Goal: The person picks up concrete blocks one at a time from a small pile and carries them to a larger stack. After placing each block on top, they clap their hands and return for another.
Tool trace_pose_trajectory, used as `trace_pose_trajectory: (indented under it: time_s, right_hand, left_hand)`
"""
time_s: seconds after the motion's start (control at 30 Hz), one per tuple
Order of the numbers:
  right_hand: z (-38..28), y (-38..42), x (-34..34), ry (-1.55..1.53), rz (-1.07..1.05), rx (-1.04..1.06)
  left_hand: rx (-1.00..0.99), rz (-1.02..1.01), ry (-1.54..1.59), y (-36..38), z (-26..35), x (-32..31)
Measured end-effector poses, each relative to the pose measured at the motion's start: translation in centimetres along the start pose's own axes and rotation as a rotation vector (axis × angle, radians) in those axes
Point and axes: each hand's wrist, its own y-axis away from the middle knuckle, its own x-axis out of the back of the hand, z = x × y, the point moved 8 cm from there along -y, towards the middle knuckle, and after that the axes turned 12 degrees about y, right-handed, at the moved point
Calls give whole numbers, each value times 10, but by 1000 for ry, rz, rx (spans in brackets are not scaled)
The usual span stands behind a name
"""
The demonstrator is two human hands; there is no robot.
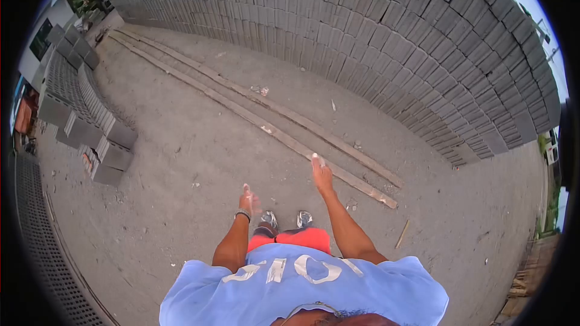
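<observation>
My left hand [249,199], with a dark band on its wrist, is held in front of my body above the bare ground. Its fingers look loosely apart, slightly blurred, and nothing shows in them. Farther forward is my right hand [322,172], its fingertips pale and its fingers loosely open with no object visible. In the picture it overlaps the nearer of two long wooden planks [266,125], but I see no grip on the wood. The other plank [326,134] lies on the ground beyond, roughly parallel to it.
A tall curved wall of stacked grey concrete blocks [362,30] spans the far side. Lower block stacks [112,156] stand at left, near a row of perforated blocks [45,247]. A small wood stick [402,233] lies at right. My shoes [304,219] are on the dusty ground.
</observation>
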Motion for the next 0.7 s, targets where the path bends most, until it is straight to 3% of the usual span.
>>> trace_pose_trajectory:
  time_s: [0.1,0.17,0.23,0.27,0.33,0.37,0.4,0.47,0.5,0.57,0.7]
  right_hand:
    - [-175,47,-52,-225,-73,394]
    - [-217,45,-83,81,79,750]
    - [-222,12,-97,384,88,589]
    - [-195,-12,-106,378,95,443]
    - [-68,-81,-126,680,-122,-162]
    - [43,-120,-149,406,-229,-255]
    - [34,-68,-139,261,-341,-384]
    - [50,-3,-137,353,-424,-677]
    - [56,15,-146,371,-375,-656]
    - [53,46,-176,422,-451,-670]
    - [-18,49,-264,489,-667,-600]
  left_hand:
    - [37,-382,237,51,77,-147]
    - [-51,-1021,439,80,146,-203]
    - [15,-985,538,97,197,-185]
    - [-28,-911,470,93,217,-147]
    - [-124,-771,363,77,265,-60]
    - [-190,-530,232,53,283,4]
    - [-228,-278,91,23,292,80]
    - [-276,90,94,-14,302,238]
    - [-294,327,230,-48,292,325]
    - [-418,605,455,-28,303,447]
    - [-421,771,611,18,330,557]
